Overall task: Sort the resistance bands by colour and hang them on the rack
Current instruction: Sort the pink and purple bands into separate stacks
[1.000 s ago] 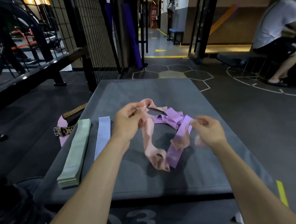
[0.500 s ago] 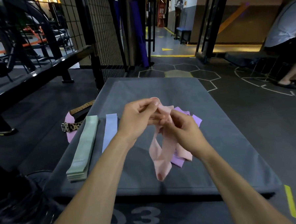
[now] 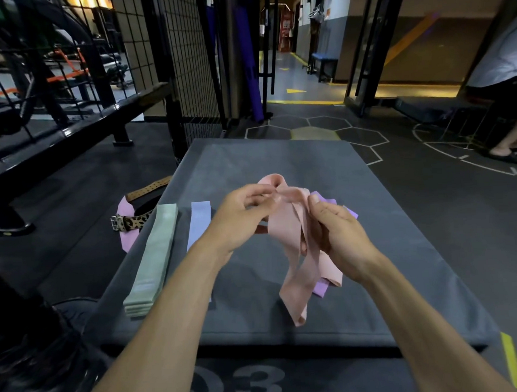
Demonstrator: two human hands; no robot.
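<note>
Now, in the head view, both hands have closed in on the pink band (image 3: pixel 285 224), where a second ago they were spread apart with pink and purple strung between them. The left hand (image 3: pixel 240 217) pinches its top loop between curled fingers (image 3: pixel 266 195); the right hand (image 3: pixel 337 230) grips the band's hanging folds. The purple band (image 3: pixel 320 288) now lies slack on the counter (image 3: pixel 279 158), mostly behind the pink one, apparently freed. Judged from this, the pink is being separated for its own pile. Sorted green bands (image 3: pixel 152 258) and a blue band (image 3: pixel 198 223) lie to the left; no hanging has begun.
</note>
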